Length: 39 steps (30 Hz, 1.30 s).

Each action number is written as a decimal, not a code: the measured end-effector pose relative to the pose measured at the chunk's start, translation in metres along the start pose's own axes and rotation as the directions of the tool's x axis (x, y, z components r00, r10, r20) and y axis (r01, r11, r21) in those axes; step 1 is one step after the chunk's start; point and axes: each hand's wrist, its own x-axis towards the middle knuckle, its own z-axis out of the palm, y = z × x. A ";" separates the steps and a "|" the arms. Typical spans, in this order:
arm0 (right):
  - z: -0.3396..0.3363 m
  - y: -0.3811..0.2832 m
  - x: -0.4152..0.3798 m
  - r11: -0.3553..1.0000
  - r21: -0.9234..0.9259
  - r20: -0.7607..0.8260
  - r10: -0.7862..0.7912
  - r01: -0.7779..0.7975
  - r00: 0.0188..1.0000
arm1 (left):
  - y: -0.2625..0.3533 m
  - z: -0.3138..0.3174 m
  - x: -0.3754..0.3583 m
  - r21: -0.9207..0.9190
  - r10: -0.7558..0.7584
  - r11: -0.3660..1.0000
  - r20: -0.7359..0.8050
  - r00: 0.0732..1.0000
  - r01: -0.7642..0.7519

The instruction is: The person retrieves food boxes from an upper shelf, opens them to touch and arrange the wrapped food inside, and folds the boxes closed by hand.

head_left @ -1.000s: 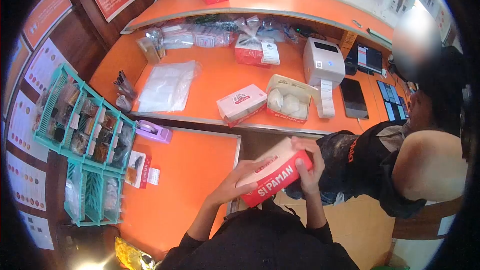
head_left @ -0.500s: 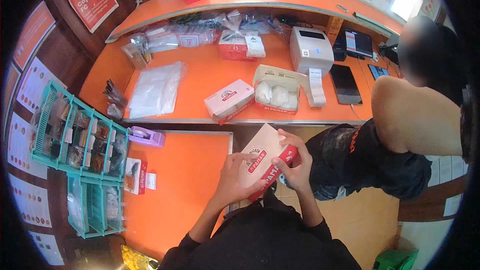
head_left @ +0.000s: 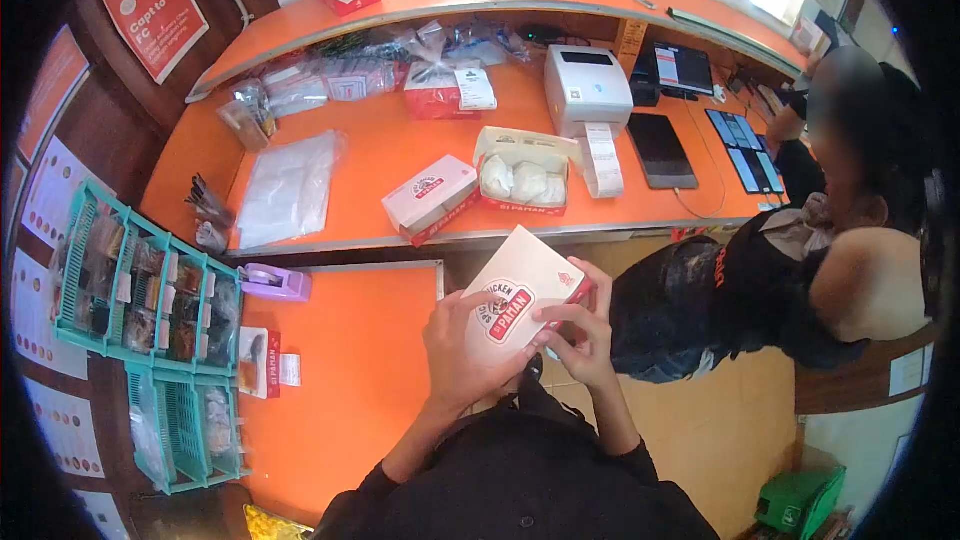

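Both my hands grip a closed pink and red carton (head_left: 520, 285) in front of my body, its printed lid turned up toward me. My left hand (head_left: 458, 345) wraps the carton's left side, and my right hand (head_left: 580, 325) pinches its right edge. Beyond it on the orange counter (head_left: 350, 210) rests another closed carton (head_left: 430, 195). An open carton (head_left: 523, 175) with several white wrapped pieces stands right beside that one. Behind them is a red box in a clear bag (head_left: 445, 90) with a receipt on it.
A label printer (head_left: 590, 90), a black tablet (head_left: 662, 152) and other screens stand on the right of the counter. Teal baskets (head_left: 150, 290) of packets and a purple tape dispenser (head_left: 278, 283) are at left. Co-workers (head_left: 850, 170) are at the right.
The carton in my hands has tilted so its lid faces me more. My view has shifted slightly right. The nearby co-worker has moved lower, and a second person now shows behind.
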 end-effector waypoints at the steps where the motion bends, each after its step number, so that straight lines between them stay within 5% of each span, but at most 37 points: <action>1: -0.001 -0.001 -0.002 1.000 -0.010 -0.018 -0.011 0.011 1.000 | 0.002 -0.001 0.000 -0.003 0.001 1.000 0.005 1.000 -0.001; 5: -0.001 -0.006 -0.010 1.000 0.024 -0.076 0.012 -0.011 0.997 | 0.002 0.000 -0.004 -0.007 0.029 1.000 0.036 0.999 -0.029; 24: -0.030 0.029 0.007 0.970 0.128 0.115 0.191 -0.205 0.975 | -0.019 0.019 0.001 -0.071 -0.092 0.991 0.285 0.954 0.116; 26: -0.028 0.048 0.010 0.956 0.184 0.021 0.229 -0.228 0.973 | -0.023 0.019 0.004 -0.046 -0.155 0.982 0.355 0.922 0.183; 28: -0.031 0.059 0.024 0.954 0.219 0.005 0.210 -0.206 0.978 | -0.024 0.016 0.015 -0.256 -0.071 0.943 0.472 0.879 0.214; 29: -0.033 0.060 0.034 0.956 0.207 -0.027 0.217 -0.207 0.976 | -0.022 0.013 0.021 -0.211 -0.032 0.966 0.480 0.877 0.150; 32: -0.030 0.064 0.067 0.963 0.228 -0.090 0.167 -0.143 0.982 | -0.027 0.008 0.039 -0.018 -0.069 0.997 0.306 0.950 0.078; 33: -0.029 0.056 0.082 0.970 0.201 -0.086 0.157 -0.137 0.984 | -0.031 0.007 0.050 -0.186 -0.055 0.977 0.248 0.967 0.103; 36: -0.021 0.065 0.109 0.978 0.198 0.002 0.072 -0.071 0.997 | -0.042 0.006 0.068 -0.272 -0.027 0.962 0.010 1.000 0.029; 38: -0.004 0.054 0.137 0.877 0.481 -0.110 0.065 -0.004 0.992 | -0.043 -0.002 0.087 -0.271 0.006 0.961 -0.169 0.986 -0.053; 39: -0.003 0.065 0.144 0.902 0.431 -0.033 0.021 -0.005 0.999 | -0.043 -0.006 0.100 -0.276 -0.019 0.959 -0.278 0.960 -0.061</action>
